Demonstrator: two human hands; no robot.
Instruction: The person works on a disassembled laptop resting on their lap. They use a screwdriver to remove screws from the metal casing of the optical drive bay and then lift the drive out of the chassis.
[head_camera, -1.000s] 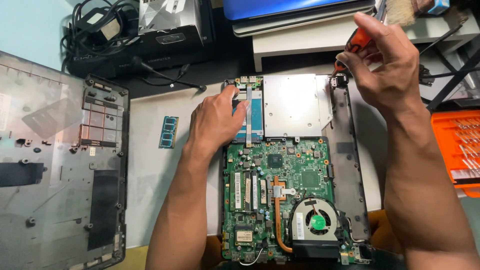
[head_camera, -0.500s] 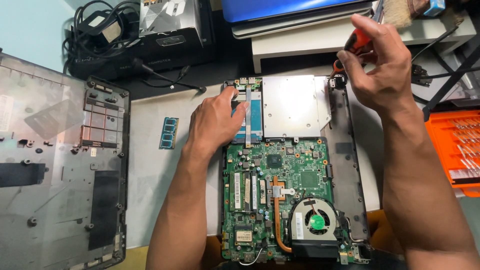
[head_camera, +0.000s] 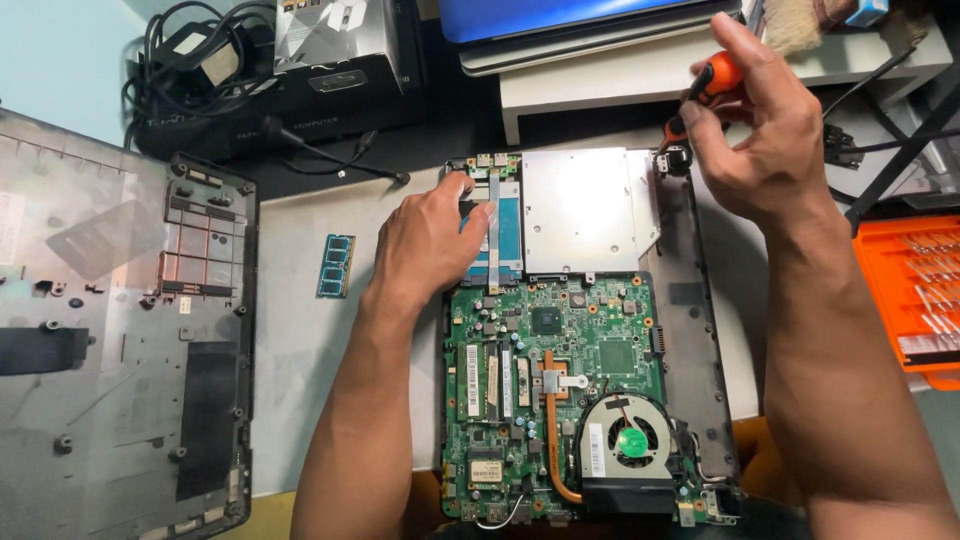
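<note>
An opened black laptop chassis (head_camera: 700, 330) with its green motherboard (head_camera: 560, 390) exposed is laid on the bench (head_camera: 300, 330). The left hand (head_camera: 430, 245) is pressed flat, fingers spread, on the blue drive bay beside the silver optical drive (head_camera: 585, 210), steadying the unit. The right hand (head_camera: 765, 130) is closed around an orange-handled screwdriver (head_camera: 705, 90), whose tip is set at the chassis's far right corner, by the hinge (head_camera: 678, 160). The step in hand is judged to be work on a screw there; steady downward pressure and a squarely seated tip are called for next. A loose green memory module (head_camera: 337, 265) lies apart, left.
</note>
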